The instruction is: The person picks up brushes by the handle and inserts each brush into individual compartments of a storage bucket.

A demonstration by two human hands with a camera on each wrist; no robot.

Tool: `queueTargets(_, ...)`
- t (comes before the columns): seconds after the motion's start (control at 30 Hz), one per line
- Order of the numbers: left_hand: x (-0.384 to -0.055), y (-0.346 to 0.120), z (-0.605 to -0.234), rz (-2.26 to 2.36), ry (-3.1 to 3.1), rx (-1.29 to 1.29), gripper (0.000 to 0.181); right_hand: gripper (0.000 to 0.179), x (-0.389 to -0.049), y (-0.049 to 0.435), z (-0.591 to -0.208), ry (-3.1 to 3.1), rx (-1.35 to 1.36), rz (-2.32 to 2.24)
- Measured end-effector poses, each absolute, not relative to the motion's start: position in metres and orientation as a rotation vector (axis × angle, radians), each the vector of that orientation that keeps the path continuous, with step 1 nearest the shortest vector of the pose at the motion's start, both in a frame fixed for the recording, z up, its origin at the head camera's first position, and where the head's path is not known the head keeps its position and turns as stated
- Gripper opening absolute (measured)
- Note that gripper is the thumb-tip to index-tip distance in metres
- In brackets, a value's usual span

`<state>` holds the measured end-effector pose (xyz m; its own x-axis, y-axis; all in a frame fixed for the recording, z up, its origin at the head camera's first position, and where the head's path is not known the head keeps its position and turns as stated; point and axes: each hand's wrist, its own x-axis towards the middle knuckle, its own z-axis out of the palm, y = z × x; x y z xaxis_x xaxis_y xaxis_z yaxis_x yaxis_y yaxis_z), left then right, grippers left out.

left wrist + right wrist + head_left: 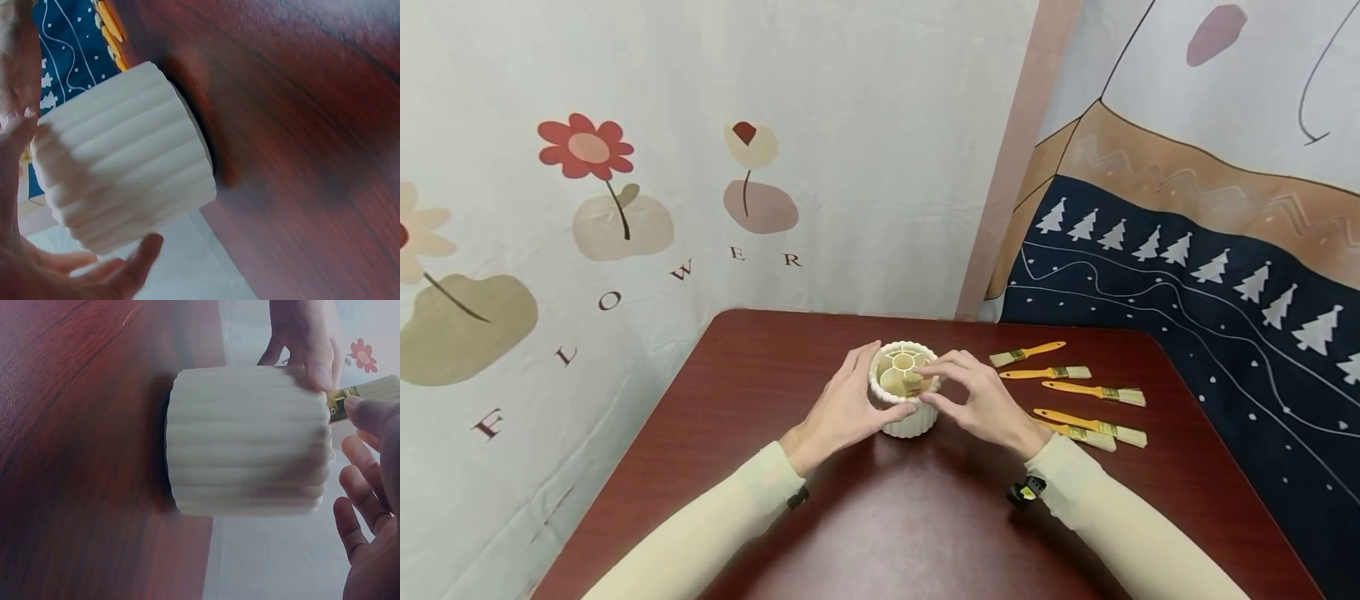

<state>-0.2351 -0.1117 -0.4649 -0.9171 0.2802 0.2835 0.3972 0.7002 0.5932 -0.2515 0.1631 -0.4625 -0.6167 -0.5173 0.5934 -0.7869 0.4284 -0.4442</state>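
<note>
A ribbed white brush holder (908, 423), round and with dividers in its top opening, stands on the table. My left hand (850, 402) holds it from the left, thumb near the front of the rim and fingers around the far side. In the right wrist view, a paintbrush (339, 404) sticks out of the opening, its bristles outward and its metal band at the rim. My right hand (981, 400) pinches this brush near the band, the other fingers loosely bent. The brush's handle is hidden inside the holder.
Several yellow-handled paintbrushes (1093, 393) lie on the dark red table (737, 400) to the right, two of them overlapping. A printed cloth (880, 167) hangs behind the table's far edge, and a dark blue patterned one (1210, 333) runs along the right.
</note>
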Motion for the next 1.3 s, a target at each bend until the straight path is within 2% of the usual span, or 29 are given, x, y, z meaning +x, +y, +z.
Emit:
queueTargets(0.43,-0.226,-0.087,-0.463,-0.790,-2.744,-0.276,0.121,0.046,-0.257,0.189,-0.453,-2.342,1.054,0.978)
queueTargets(0.77,-0.225,-0.089,-0.465,-0.866,-2.754,-0.283,0.116,0.049,-0.265,0.222,-0.450,-2.421,0.950,0.963)
queueTargets(1.3,-0.229,-0.103,-0.461,-0.961,-2.796,-0.414,0.115,0.042,-0.283,0.283,-0.454,-2.516,0.756,0.857)
